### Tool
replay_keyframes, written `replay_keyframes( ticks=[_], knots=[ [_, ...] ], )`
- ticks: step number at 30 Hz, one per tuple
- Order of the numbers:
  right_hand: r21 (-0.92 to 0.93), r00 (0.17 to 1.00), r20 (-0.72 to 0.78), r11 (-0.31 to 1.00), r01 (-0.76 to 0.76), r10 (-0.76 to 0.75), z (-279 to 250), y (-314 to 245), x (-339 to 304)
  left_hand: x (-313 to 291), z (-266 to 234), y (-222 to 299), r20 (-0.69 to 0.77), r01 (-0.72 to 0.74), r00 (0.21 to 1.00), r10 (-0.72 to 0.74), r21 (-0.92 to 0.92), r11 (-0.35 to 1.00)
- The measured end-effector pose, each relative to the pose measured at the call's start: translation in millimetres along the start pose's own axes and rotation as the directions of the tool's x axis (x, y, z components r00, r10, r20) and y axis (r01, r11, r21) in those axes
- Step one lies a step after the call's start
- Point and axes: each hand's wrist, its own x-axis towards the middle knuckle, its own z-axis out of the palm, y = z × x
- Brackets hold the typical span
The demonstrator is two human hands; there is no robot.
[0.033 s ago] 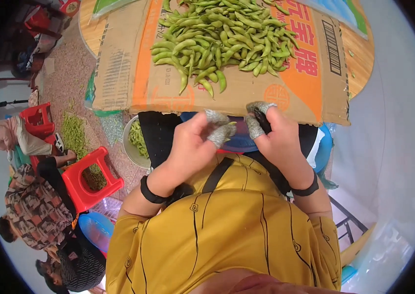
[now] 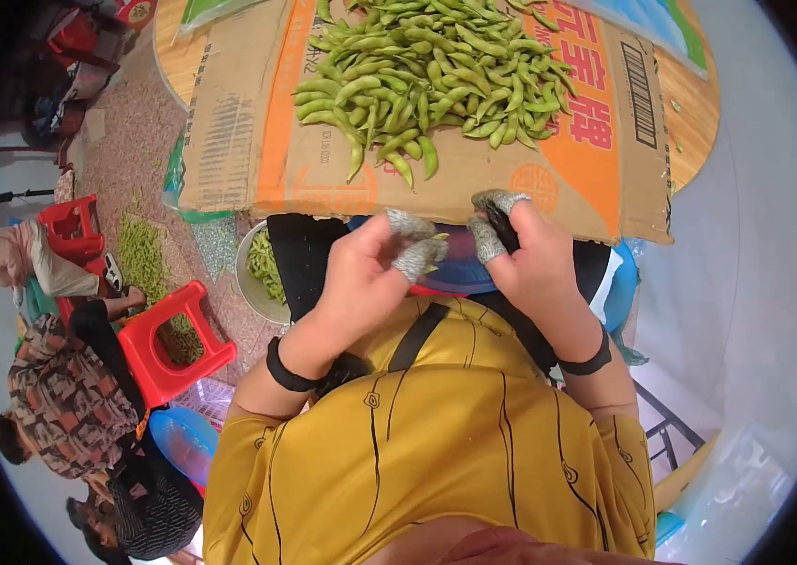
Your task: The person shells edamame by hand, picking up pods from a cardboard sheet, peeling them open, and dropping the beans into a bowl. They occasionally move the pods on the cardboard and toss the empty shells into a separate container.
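Note:
My left hand (image 2: 367, 270) is closed in a pinch. A green edamame pod (image 2: 441, 236) sticks out between its thumb and fingers, mostly hidden by them. My right hand (image 2: 532, 252) grips a small black tool (image 2: 500, 226) whose kind I cannot make out. Grey wrappings cover the thumb and fingertips of both hands. The hands are a little apart, just off the near edge of a flattened cardboard sheet (image 2: 474, 179). On that sheet lies a heap of edamame pods (image 2: 426, 80). Below my hands, in my lap, is a blue basin (image 2: 464, 268), partly covered.
A round wooden table (image 2: 690, 141) bears the cardboard. A pale bowl of pods (image 2: 266, 268) stands at my left knee. Beyond it are a red stool (image 2: 177, 344), a pile of pods on the floor (image 2: 144, 254), a blue basket (image 2: 182, 443) and several seated people (image 2: 73, 395).
My left hand has shifted slightly left, away from the right hand, with the pod still in it. My right hand has barely moved.

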Motion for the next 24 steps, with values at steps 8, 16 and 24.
replay_keyframes(
  ticks=[8, 16, 24],
  knots=[
    [-0.205, 0.994, -0.057, 0.975, 0.083, -0.096, 30, -13, 52, -34, -74, -15, -0.45, -0.141, 0.838, 0.309, 0.368, 0.919],
    [-0.036, 0.98, 0.024, 0.98, -0.196, 0.197, 20, -6, 45, -46, -83, 6, -0.253, 0.148, 0.611, 0.75, 0.967, 0.206],
    [0.073, 0.995, -0.094, 0.997, 0.023, -0.016, 10, -22, 3, 10, 13, 10, -0.036, -0.129, 0.992, 0.125, -0.144, 0.981]
  ],
)
